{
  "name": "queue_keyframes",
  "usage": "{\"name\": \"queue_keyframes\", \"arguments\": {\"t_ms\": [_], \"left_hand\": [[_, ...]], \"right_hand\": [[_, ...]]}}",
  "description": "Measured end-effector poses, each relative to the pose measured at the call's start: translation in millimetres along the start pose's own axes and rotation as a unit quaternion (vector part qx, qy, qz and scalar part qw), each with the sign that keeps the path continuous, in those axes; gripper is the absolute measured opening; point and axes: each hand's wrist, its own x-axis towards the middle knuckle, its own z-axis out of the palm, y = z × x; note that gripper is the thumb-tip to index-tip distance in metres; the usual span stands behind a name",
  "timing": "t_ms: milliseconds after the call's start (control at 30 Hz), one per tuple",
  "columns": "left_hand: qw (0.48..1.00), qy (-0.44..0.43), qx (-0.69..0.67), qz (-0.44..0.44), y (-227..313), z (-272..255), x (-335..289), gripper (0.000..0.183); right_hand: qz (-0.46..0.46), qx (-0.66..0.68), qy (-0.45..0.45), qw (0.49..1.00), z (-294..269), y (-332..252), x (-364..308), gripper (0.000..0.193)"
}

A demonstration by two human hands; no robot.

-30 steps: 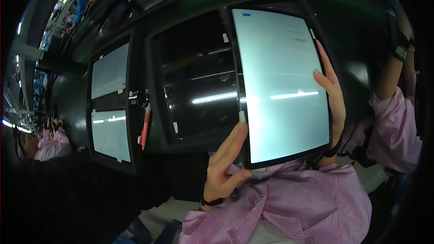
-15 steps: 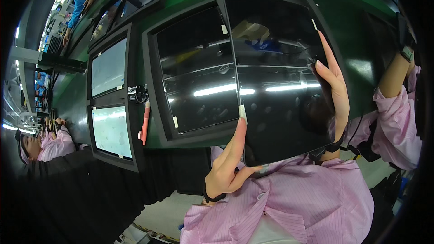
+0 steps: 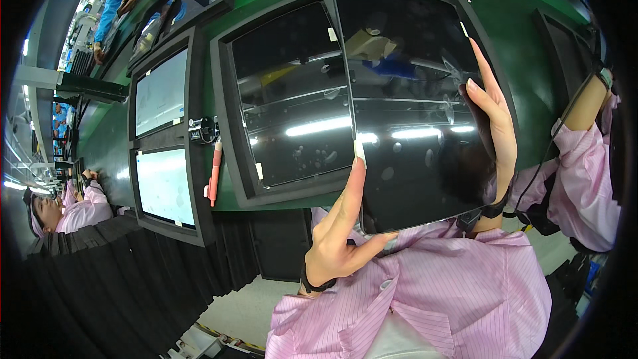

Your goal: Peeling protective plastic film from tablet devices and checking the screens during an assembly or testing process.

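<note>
Between my two hands I hold a large black tablet (image 3: pixel 412 166), its glossy dark screen facing up and reflecting ceiling lights. My left hand (image 3: pixel 335 239) grips its lower left edge, the index finger along a small pale tab (image 3: pixel 359 149) and the thumb under the bottom corner. On the right edge, my right hand (image 3: pixel 497 119) holds it with thumb on the screen side and a finger near another white tab (image 3: pixel 464 29). Beneath and to the left, a second dark tablet (image 3: pixel 289 100) lies in a black foam tray (image 3: pixel 229 126); the held one covers the tray's right part.
Left of it stands another black tray (image 3: pixel 197 179) with two lit pale screens (image 3: pixel 161 93). A pink pen (image 3: pixel 214 176) and a small black round device (image 3: pixel 203 130) lie between the trays. More dark trays are at the back left. Co-workers sit left, far left and right.
The held tablet has shifted slightly up in view, and my hands keep the same grip. At the right, the co-worker's arm has moved a little and a black tray shows more clearly there.
</note>
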Motion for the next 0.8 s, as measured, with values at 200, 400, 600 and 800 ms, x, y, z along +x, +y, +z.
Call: {"name": "queue_keyframes", "arguments": {"t_ms": [200,400,600,800], "left_hand": [[1.000,0.008,0.024,0.009,4.6,0.4,0.1,0.081],[0.997,0.003,0.077,0.025,3.4,0.4,-0.2,0.087],[0.888,0.063,-0.436,-0.132,15.6,2.5,-8.7,0.093],[0.965,-0.049,-0.256,-0.029,4.7,-17.3,-16.2,0.089]], "right_hand": [[-0.008,0.019,0.003,1.000,5.0,-1.1,0.4,0.061],[0.036,0.013,-0.016,0.999,-4.0,-4.1,-0.9,0.061],[-0.077,0.027,0.026,0.996,13.4,-19.1,-17.5,0.068],[-0.089,-0.076,0.041,0.992,19.6,-43.3,-34.4,0.075]]}}
